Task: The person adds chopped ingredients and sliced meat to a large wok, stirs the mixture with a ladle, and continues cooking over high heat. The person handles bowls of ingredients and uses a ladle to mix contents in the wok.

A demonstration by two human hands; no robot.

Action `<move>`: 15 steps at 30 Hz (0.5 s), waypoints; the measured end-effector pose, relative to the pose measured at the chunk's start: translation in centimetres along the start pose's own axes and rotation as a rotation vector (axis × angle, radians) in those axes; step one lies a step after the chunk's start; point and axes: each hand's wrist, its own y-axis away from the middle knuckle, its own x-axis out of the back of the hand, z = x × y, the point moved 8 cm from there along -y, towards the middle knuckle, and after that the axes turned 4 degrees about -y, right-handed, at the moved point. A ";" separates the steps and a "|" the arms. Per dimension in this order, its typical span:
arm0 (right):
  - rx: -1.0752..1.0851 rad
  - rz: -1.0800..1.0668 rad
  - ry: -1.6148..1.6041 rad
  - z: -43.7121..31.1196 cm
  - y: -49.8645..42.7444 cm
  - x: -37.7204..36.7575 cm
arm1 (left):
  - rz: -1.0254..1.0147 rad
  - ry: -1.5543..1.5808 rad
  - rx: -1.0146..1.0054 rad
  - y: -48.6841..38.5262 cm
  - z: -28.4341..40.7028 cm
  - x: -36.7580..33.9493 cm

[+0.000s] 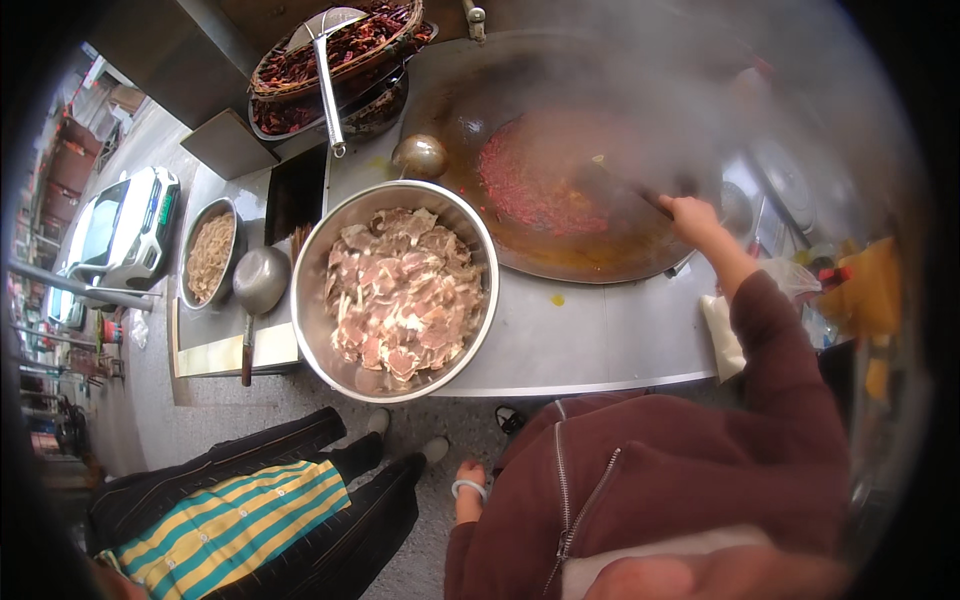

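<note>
My right hand (pixel 691 219) grips the handle (pixel 654 201) of a cooking utensil over a large wok (pixel 645 271). Steam blurs the utensil's far end, so its shape cannot be told. A red, chopped, chili-like mixture (pixel 517 176) lies in the wok with brownish oil around it. My left hand (pixel 470 476) hangs low beside my body with a pale band at the wrist; its fingers are mostly hidden. Left of the wok stands a wide stainless steel basin (pixel 491 300) of sliced pale-brown meat (pixel 405 292). A metal ladle (pixel 420 157) rests between the basin and the wok.
Dried red chilies (pixel 367 45) fill stacked baskets, with a skimmer (pixel 324 67) across the top. A smaller bowl (pixel 237 259) of pale strips and another ladle (pixel 260 281) stand left. Bags (pixel 724 341) lie right. A person in a striped shirt (pixel 232 525) stands close by.
</note>
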 end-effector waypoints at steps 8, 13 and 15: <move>-0.039 0.003 -0.338 -6.4 -7.2 -4.0 | -0.004 -0.121 -0.019 -1.1 -8.4 -6.1; 0.095 -0.041 -0.510 -6.7 -1.9 -3.0 | 0.106 0.235 0.057 -0.3 -4.6 -1.9; 0.099 -0.128 -0.523 -6.3 0.8 -2.8 | 0.121 0.609 0.063 0.0 -0.3 3.3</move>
